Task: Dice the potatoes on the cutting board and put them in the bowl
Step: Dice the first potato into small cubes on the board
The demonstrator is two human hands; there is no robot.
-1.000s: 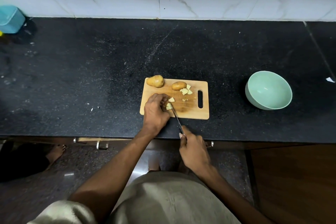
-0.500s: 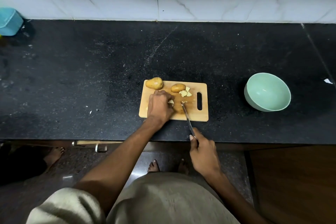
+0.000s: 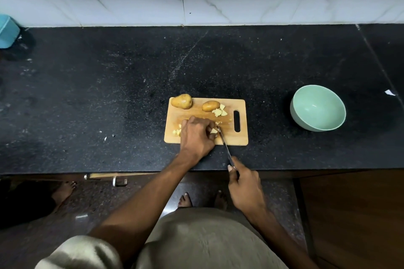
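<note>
Knife (image 3: pixel 223 141) back at the potato piece (image 3: pixel 213 131) near board's (image 3: pixel 229 137) front edge; left hand (image 3: pixel 196 135) apparently pins it, right hand (image 3: pixel 244 185) grips handle. Wet, slippery; hold w/ curled fingertips.

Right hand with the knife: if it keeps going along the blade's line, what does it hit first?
Most likely the potato piece under the left hand: the right hand points the knife up-left across the cutting board, tip right beside that piece and the left fingers. Blade height is unclear.

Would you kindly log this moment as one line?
left hand holds potato piece | right hand grips knife | bowl empty
</note>
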